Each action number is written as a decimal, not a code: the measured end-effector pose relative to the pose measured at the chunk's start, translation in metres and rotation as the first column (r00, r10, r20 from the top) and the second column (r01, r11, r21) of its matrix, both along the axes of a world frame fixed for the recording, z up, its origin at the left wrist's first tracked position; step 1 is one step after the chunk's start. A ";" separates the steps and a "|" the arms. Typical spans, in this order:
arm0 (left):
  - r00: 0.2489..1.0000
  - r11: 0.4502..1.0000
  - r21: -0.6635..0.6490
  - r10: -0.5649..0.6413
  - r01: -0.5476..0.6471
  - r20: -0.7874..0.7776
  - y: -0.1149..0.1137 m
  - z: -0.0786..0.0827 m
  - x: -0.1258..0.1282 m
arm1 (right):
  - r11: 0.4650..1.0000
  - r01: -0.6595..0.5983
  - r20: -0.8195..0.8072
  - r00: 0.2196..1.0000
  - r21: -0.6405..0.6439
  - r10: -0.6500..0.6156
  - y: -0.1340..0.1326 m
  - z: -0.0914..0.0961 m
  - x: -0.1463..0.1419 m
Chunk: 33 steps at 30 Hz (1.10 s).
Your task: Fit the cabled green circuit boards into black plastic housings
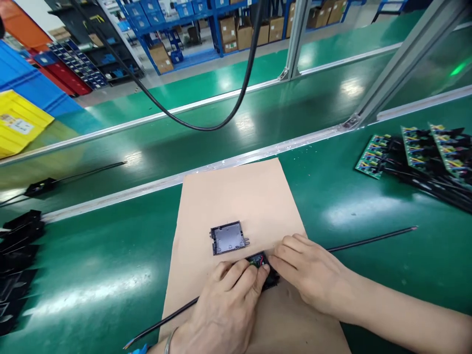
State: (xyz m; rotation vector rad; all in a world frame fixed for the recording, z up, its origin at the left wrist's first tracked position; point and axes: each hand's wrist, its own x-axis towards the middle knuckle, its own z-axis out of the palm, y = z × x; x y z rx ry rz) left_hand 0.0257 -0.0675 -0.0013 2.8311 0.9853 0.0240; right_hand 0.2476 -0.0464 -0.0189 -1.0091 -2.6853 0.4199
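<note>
The bench top is glowing glossy green all over. The cardboard sheet is looking plain tan, no print. The open case is showing black walls with a flat grey inside, and the small module is looking black with bits of red and green peeking out. The circuit boards are showing green with yellow, blue and red stripes. The bin is shining bright yellow and the shelving is looking blue.
</note>
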 end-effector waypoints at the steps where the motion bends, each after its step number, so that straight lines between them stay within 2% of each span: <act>1: 1.000 1.000 -0.009 0.012 -0.012 -0.002 -0.001 0.000 0.002 | 1.000 -0.020 0.016 1.000 0.018 0.020 0.001 0.000 0.000; 4: 0.998 0.996 -0.069 0.060 -0.059 0.006 -0.003 0.002 0.005 | 0.997 -0.059 0.031 0.998 0.053 0.058 0.003 -0.001 0.001; 7: 0.990 0.979 -0.182 0.113 -0.096 0.085 -0.003 0.008 0.000 | 0.998 -0.037 -0.021 0.999 0.050 0.038 0.002 -0.006 0.004; 9: 0.964 0.969 -0.217 0.160 -0.114 0.211 -0.001 0.014 -0.012 | 0.999 -0.009 -0.064 0.998 0.035 0.011 0.000 -0.010 0.007; 12: 0.899 0.948 -0.227 0.289 -0.221 0.330 0.005 0.024 -0.037 | 1.000 0.027 -0.109 0.994 0.011 -0.026 -0.001 -0.008 0.012; 14: 0.892 0.913 -0.293 0.363 -0.284 0.268 0.010 0.030 -0.051 | 0.999 0.043 -0.126 0.991 -0.011 -0.044 0.000 -0.002 0.015; 17: 0.916 0.871 -0.389 0.376 -0.299 0.137 0.016 0.030 -0.061 | 0.997 0.056 -0.112 0.992 -0.061 -0.063 0.005 0.008 0.021; 19: 0.921 0.865 -0.397 0.375 -0.307 0.104 0.018 0.027 -0.060 | 0.995 0.061 -0.074 0.995 -0.085 -0.067 0.007 0.011 0.025; 22: 0.925 0.869 -0.386 0.370 -0.309 0.092 0.017 0.022 -0.055 | 0.994 0.059 -0.010 0.998 -0.088 -0.060 0.007 0.006 0.032; 25: 0.924 0.877 -0.379 0.363 -0.294 0.123 0.012 0.023 -0.052 | 0.998 0.060 -0.002 0.998 -0.019 -0.060 0.005 -0.003 0.039; 27: 0.912 0.873 -0.376 0.384 -0.309 0.143 0.013 0.029 -0.052 | 0.998 0.056 -0.022 0.998 0.039 -0.055 0.010 -0.001 0.043; 30: 0.897 0.878 -0.311 0.420 -0.363 0.136 0.035 0.044 -0.053 | 0.992 0.054 -0.018 0.998 0.110 -0.052 0.041 0.020 0.046; 33: 0.888 0.891 -0.078 0.452 -0.446 0.080 0.094 0.061 -0.054 | 0.972 0.111 0.055 0.991 0.209 -0.125 0.102 0.055 0.037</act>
